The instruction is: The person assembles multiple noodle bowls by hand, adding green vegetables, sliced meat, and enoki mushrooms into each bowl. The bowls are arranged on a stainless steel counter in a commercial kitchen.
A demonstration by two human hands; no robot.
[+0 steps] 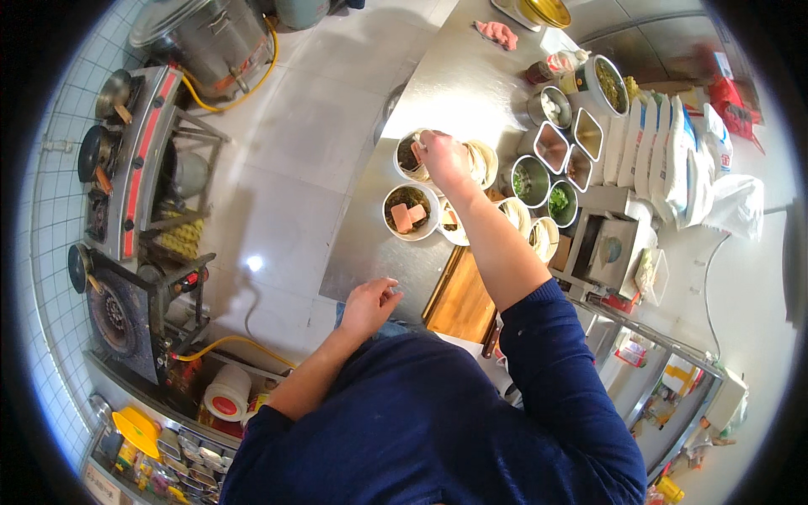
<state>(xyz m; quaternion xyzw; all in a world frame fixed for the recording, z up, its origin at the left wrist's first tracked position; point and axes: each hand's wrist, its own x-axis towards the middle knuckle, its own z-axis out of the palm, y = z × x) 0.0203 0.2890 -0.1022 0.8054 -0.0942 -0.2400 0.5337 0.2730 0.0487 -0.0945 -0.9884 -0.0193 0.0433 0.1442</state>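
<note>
My right hand reaches over the far white bowl, its fingers pinched at the rim; what they hold, if anything, is too small to make out. Dark leafy food and a pink slice show in that bowl, partly behind the hand. Nearer stands a second white bowl with pink meat-like slices on dark greens. Several round pale containers stand beside and under my right forearm. My left hand hovers by the table's near edge, holding nothing, its fingers loosely bent and apart.
A wooden cutting board lies on the steel table, a knife handle by it. At right are metal tins of chopped greens, a large tub and white sacks. Stoves line the left wall.
</note>
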